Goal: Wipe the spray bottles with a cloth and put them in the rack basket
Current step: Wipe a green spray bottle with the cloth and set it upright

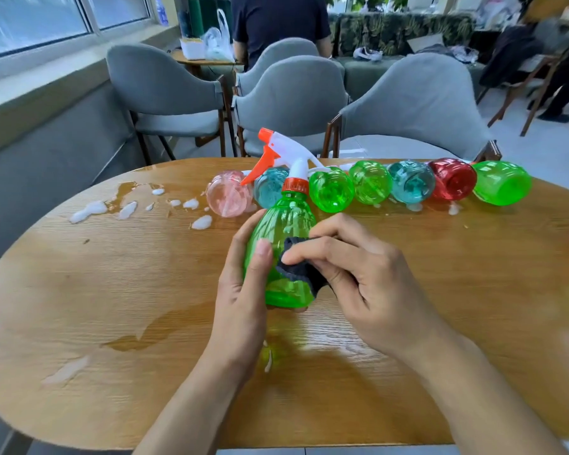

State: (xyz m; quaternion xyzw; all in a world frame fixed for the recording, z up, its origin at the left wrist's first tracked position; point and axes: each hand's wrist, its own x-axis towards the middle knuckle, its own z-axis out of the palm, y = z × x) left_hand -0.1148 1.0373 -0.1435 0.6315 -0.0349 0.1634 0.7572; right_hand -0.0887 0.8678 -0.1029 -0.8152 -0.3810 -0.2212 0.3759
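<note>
In the head view, the left hand (243, 274) gripped a green spray bottle (281, 224) around its body, thumb across the front, holding it just above the wooden table (112, 290) with the nozzle pointing away. The right hand (352, 274) pinched a dark cloth (298, 267) against the bottle's right side. Seven more bottles (372, 182) lay in a row along the far edge, among foam patches (89, 210) and wet streaks. No rack basket was visible. To wipe well, the left hand would likely need to turn the bottle while the cloth worked from neck to base, keeping the cloth off the wet table.
</note>
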